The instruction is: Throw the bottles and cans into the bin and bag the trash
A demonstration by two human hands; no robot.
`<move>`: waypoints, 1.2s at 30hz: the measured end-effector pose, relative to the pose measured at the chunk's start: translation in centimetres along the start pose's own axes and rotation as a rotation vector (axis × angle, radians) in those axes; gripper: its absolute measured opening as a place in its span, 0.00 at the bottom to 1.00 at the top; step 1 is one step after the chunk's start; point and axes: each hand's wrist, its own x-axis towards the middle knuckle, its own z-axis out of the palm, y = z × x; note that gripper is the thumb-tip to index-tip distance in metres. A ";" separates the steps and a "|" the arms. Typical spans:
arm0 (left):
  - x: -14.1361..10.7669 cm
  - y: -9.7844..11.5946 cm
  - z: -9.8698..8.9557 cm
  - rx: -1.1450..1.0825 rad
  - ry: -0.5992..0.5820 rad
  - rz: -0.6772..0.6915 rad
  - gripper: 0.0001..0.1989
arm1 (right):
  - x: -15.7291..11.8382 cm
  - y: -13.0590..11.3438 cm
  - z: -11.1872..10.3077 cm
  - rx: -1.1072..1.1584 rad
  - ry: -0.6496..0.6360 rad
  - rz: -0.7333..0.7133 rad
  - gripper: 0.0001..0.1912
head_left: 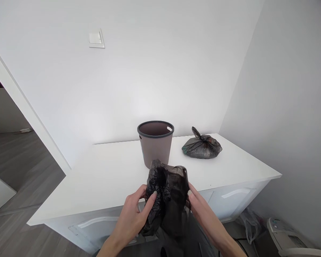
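A bunched black plastic garbage bag (176,189) is stretched between my two hands in front of the counter's edge. My left hand (135,210) grips its crumpled left side, thumb on top. On the other side, my right hand (196,200) pinches the bag's edge; part of those fingers is hidden behind the plastic. Just beyond the bag stands an upright mauve trash bin (156,150) with a dark rim, and no liner shows over that rim. To its right, a knotted, filled black bag (202,147) rests on the counter.
The white countertop (109,175) runs along the wall, with cabinet doors below. A light switch (96,38) is on the wall. At lower right are a grey-white machine (286,232) and a clear plastic bag (250,225) on the floor. A doorway lies at left.
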 end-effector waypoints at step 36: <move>0.1 -0.9 -8.8 0.367 0.630 0.103 0.21 | -0.2 -4.4 -1.9 0.112 0.343 0.118 0.37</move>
